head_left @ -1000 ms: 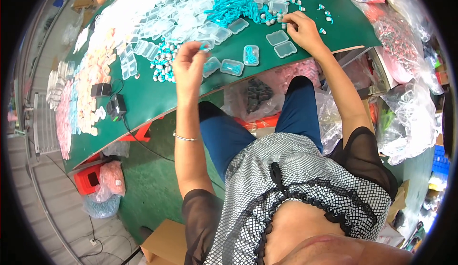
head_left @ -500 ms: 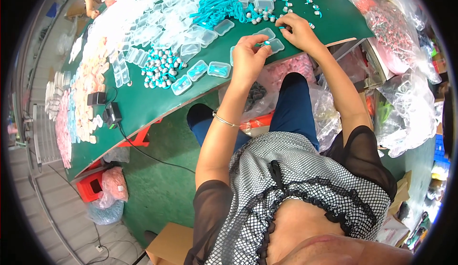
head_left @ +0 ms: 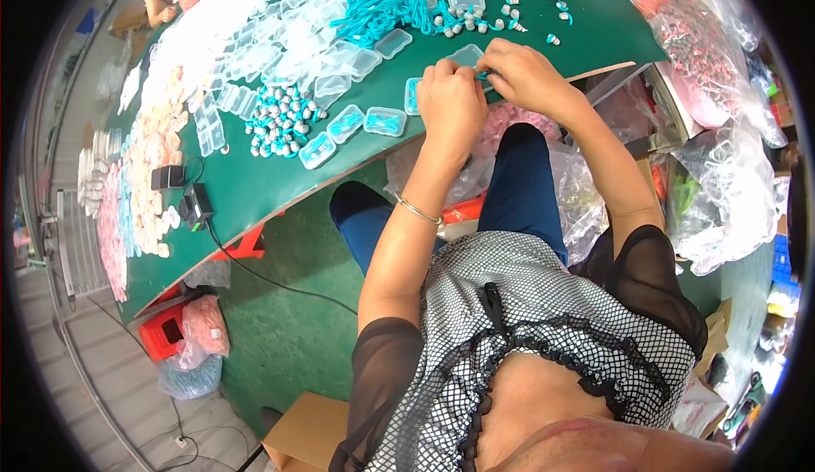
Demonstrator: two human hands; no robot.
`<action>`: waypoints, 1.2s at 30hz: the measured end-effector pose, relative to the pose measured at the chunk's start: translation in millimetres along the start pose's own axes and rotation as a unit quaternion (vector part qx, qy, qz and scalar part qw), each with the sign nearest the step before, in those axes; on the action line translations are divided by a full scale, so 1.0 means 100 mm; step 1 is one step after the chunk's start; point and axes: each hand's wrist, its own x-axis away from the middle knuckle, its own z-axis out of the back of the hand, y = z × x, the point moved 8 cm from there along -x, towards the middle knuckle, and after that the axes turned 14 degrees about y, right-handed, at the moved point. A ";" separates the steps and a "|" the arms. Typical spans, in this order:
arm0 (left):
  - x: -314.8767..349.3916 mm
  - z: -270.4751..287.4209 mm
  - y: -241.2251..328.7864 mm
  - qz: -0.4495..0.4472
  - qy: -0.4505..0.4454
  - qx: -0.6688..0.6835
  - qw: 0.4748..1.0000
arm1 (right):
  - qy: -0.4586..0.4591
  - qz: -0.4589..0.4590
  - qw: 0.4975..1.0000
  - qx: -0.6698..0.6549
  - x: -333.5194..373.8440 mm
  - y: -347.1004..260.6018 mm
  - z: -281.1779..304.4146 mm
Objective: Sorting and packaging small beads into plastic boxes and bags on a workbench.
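My left hand (head_left: pixel 452 103) and my right hand (head_left: pixel 522 73) meet above the table's near edge, both closed in a pinch. A small teal piece (head_left: pixel 482 76) shows between their fingertips; the fingers cover most of it. Just behind the hands lies a clear plastic case (head_left: pixel 466 54), partly hidden. Beside my left hand another clear case (head_left: pixel 413 96) with teal in it is half covered. Farther left, clear cases (head_left: pixel 385 121) holding teal cords stand in a row by the edge. A pile of small grey-and-teal plugs (head_left: pixel 284 120) lies behind them.
On the green table (head_left: pixel 255 188) are a heap of teal cords (head_left: pixel 384 9), many clear cases (head_left: pixel 289 35), scattered plugs (head_left: pixel 509 14) and a black adapter (head_left: pixel 197 206) with a cable. Plastic bags (head_left: pixel 722 192) crowd the right side. Another person's hand (head_left: pixel 167 14) is at far left.
My hands have come together: the right moved left and down, the left slightly right. The grey-and-teal plug seen in my left fingertips is now mostly hidden.
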 end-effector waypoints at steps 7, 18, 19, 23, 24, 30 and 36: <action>0.00 0.11 0.07 -0.027 -0.021 -0.066 0.997 | 0.078 -0.058 0.995 0.028 -0.57 0.30 -0.06; 0.06 0.09 -0.04 -0.032 -0.039 -0.053 0.997 | 0.060 -0.189 0.977 0.083 -0.65 0.82 -0.24; 0.05 0.10 -0.05 -0.027 -0.042 -0.049 0.998 | 0.076 -0.179 0.981 0.026 -0.61 0.77 -0.14; 0.03 0.11 -0.09 -0.004 -0.046 -0.035 0.998 | 0.103 -0.094 0.990 0.015 -0.38 0.48 0.16; 0.02 0.12 -0.10 0.004 -0.043 -0.029 0.999 | 0.107 -0.030 0.992 0.055 -0.36 0.38 0.20; 0.04 0.09 -0.10 0.015 -0.057 -0.019 0.998 | 0.130 0.003 0.980 0.151 -0.30 0.40 0.15; 0.06 0.07 -0.13 0.021 -0.058 -0.019 0.998 | 0.132 -0.107 0.985 -0.015 -0.23 0.50 0.29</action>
